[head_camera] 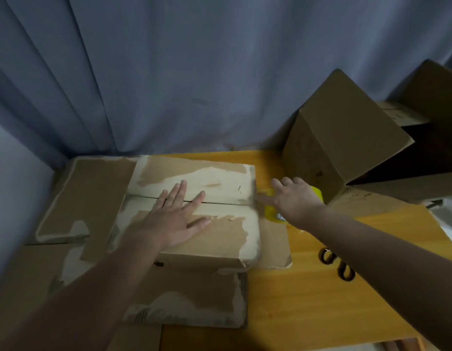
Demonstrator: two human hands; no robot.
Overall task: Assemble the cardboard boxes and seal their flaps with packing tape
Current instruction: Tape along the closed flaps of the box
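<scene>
A worn cardboard box [220,178] with torn, whitish patches lies on the yellow table [321,300], its two top flaps folded shut and meeting at a middle seam. My left hand [177,214] presses flat on those flaps, fingers straight across the seam. My right hand [295,198] reaches over a yellow roll of packing tape [317,192] just right of the box; its fingers cover most of the roll, and whether they grip it is hidden.
Flattened cardboard [83,198] lies left of the box, more cardboard [194,300] in front. An assembled box [346,138] stands tilted at the back right, with further boxes [435,97] behind. Black-handled scissors [337,264] lie on the table. A grey curtain [194,72] hangs behind.
</scene>
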